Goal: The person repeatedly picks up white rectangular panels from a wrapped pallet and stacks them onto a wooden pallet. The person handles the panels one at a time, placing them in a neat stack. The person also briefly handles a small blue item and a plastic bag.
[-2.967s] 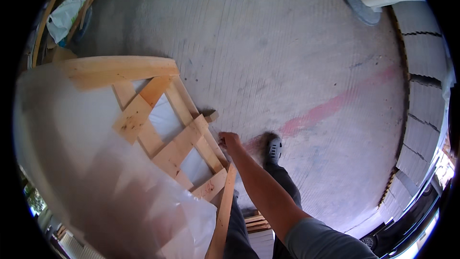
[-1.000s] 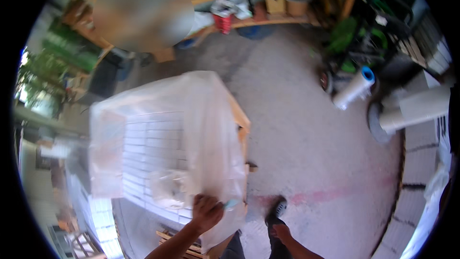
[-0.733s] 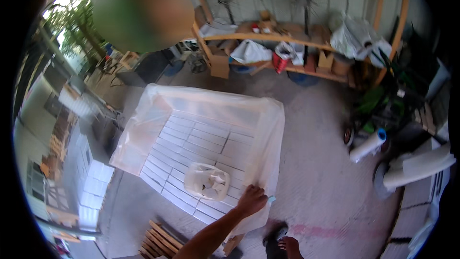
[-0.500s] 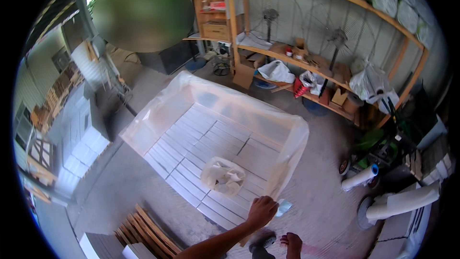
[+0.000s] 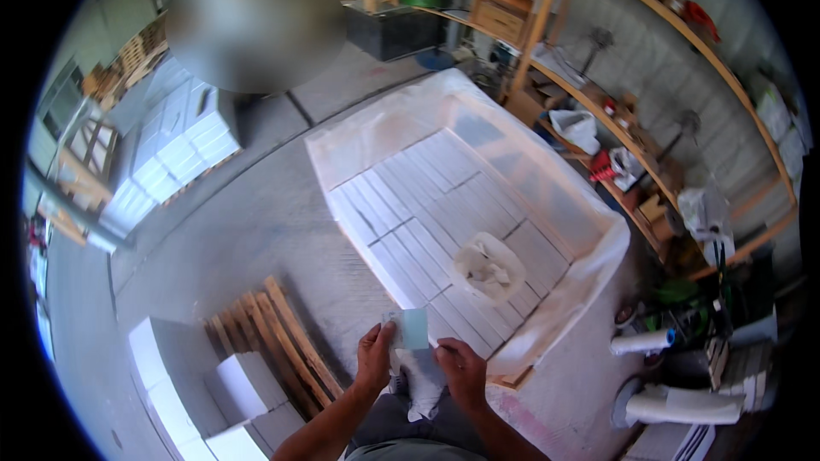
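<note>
Head view, two hands, left hand (image 5: 374,358), right hand (image 5: 461,369), one card (image 5: 413,329)

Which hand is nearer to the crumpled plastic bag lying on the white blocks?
Right. The right hand sits just below the crumpled plastic bag, toward its left. The left hand is farther left, holding the small pale card with it.

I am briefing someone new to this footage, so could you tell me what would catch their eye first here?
The big pallet of white blocks, its clear plastic wrap pulled open, fills the middle, with a crumpled wad of plastic lying on top. Just below it, the left hand and right hand together hold a small pale card and a strip of paper. An empty wooden pallet lies to the left.
</note>
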### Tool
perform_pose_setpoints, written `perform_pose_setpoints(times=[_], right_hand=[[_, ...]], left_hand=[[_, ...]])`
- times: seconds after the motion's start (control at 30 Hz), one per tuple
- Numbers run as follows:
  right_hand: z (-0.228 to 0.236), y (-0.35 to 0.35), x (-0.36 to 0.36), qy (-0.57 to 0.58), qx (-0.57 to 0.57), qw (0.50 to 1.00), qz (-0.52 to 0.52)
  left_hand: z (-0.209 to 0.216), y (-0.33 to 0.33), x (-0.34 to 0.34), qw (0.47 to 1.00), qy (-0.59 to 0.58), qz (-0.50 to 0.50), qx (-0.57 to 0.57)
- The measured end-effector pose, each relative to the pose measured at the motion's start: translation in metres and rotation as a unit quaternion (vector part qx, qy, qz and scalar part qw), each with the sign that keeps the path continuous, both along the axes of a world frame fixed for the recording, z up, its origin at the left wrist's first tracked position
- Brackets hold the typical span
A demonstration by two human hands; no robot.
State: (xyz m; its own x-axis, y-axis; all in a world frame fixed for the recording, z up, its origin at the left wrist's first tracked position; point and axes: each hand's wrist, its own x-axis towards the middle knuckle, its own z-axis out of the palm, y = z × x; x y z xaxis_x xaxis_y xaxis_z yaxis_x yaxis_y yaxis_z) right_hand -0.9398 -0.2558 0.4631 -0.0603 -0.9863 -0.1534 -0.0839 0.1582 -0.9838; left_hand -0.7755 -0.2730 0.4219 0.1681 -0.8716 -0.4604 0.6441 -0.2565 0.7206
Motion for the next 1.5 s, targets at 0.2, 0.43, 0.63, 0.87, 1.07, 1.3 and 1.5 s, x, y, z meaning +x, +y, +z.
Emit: perform_pose_setpoints(times=[0.2,0.43,0.63,0.87,1.07,1.3,1.5], right_hand=[[0.034,-0.026,0.085,0.114,-0.169,0.972,0.114],[0.037,-0.060,0.131,0.136,-0.167,0.941,0.262],[0.018,-0.091,0.160,0.183,-0.199,0.921,0.281],[-0.010,-0.136,0.196,0.125,-0.046,0.918,0.373],[-0.015,-0.161,0.271,0.015,0.157,0.940,0.304],[-0.010,-0.184,0.371,-0.021,0.111,0.976,0.186],[0.010,-0.214,0.403,0.129,-0.044,0.969,0.204]], left_hand=[[0.012,0.018,0.064,0.993,-0.047,0.111,-0.005],[0.014,0.019,0.092,0.978,-0.137,0.157,-0.002],[0.018,0.005,0.101,0.975,-0.104,0.198,-0.001],[-0.002,-0.004,0.160,0.995,-0.037,0.089,0.037],[0.005,-0.032,0.243,0.994,-0.005,0.056,0.098],[0.015,-0.075,0.321,0.994,-0.055,0.071,0.054],[0.032,-0.119,0.363,0.993,0.004,0.104,0.063]])
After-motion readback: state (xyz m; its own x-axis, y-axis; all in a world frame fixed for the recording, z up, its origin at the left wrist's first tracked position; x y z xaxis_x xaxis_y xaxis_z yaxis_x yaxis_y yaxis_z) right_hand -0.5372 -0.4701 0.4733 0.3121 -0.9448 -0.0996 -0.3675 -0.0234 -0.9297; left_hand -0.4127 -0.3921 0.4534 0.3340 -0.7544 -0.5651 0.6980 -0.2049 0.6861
